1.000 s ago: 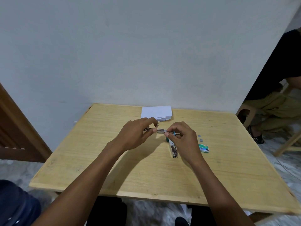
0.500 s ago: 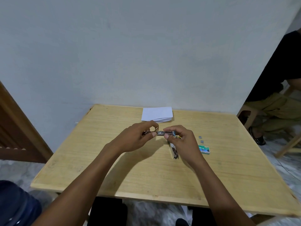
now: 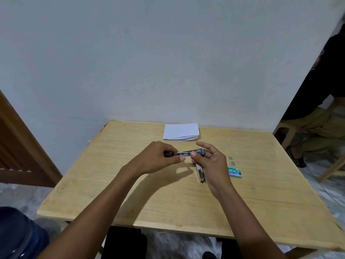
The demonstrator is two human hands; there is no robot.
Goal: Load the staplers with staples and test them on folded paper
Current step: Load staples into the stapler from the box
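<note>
We face a pale wall (image 3: 149, 62) across the upper frame. Our wooden table (image 3: 168, 202) sits at centre, with a brown door (image 3: 18, 146) left and marbled floor (image 3: 332, 193) lower right.

1. One head-worn view looks forward and down across the table (image 3: 168, 202) toward a wall (image 3: 149, 62).
2. It is near: left hand (image 3: 156, 158), right hand (image 3: 211, 162) and their stapler (image 3: 188, 152) sit mid-frame, forearms entering from below.
</note>
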